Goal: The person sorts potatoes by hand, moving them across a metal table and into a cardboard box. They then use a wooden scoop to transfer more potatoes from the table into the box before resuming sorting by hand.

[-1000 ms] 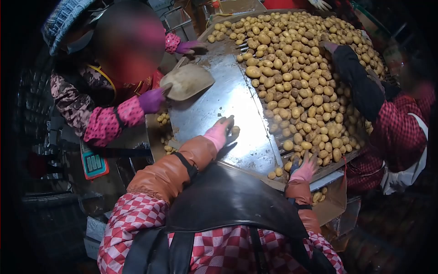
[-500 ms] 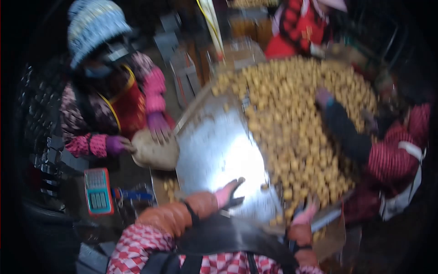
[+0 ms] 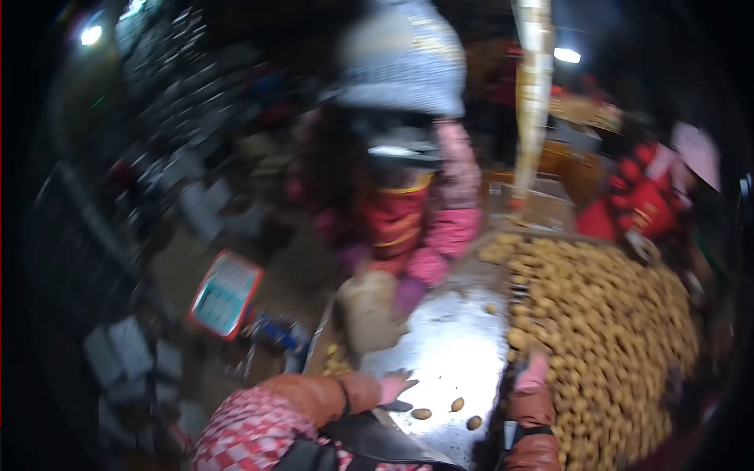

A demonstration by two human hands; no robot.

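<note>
My left hand [image 3: 395,390], in a pink and dark glove, is over the near left part of a shiny metal tabletop [image 3: 448,337]. Its fingers are spread and hold nothing. Three loose potatoes [image 3: 457,404] lie on the metal just right of it. At the left edge of a large heap of small yellow-brown potatoes [image 3: 605,337], my right hand [image 3: 534,370] reaches forward with its fingers stretched out, somewhat blurred. Across the table a co-worker's gloved hands [image 3: 408,294] are at a beige bag [image 3: 369,310] on the table's edge.
A red-rimmed scale [image 3: 226,294] stands at the left. A pale post [image 3: 532,102] rises behind the table beside cardboard boxes [image 3: 546,206]. Another person in red [image 3: 636,196] is at the heap's far side. Grey blocks [image 3: 129,349] stand at lower left.
My view has swung left, so the table sits further right. My right hand now reaches further forward along the heap's edge. Loose potatoes now show beside my left hand. The co-worker's bag looks more upright.
</note>
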